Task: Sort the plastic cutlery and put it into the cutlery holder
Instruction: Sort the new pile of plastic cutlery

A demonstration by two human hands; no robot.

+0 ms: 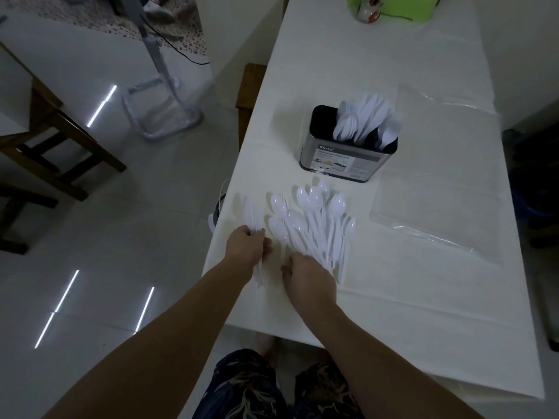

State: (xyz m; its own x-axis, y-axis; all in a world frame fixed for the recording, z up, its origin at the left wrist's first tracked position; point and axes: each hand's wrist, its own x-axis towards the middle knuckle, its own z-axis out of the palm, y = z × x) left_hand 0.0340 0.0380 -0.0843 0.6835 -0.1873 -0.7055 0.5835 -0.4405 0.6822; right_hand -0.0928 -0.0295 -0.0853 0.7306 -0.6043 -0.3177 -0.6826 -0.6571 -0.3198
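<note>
Sorting goes best, I judge, if the left hand (pixel 246 246) keeps its few gathered white plastic pieces (pixel 250 213) lined up by the handles, near the desk's left edge, so they can drop into one compartment together; its fingers are curled round their stems, and whether these are knives or forks is hard to tell in the dim light. Just to its right, the right hand (pixel 307 278) rests fingers-down on the handle ends of the fanned pile of white plastic spoons (pixel 311 219); whether it pinches one I cannot tell, so it should draw out a single matching piece by the stem without dragging its neighbours. The pile lies near the front of the white-covered desk (pixel 423 297), bowls pointing away, glossy and overlapping. Beyond it stands the oval metal cutlery holder with black lining (pixel 338 158), already bristling with upright white cutlery. Further right lies a clear plastic bag (pixel 432 182), flat on the desk.
</note>
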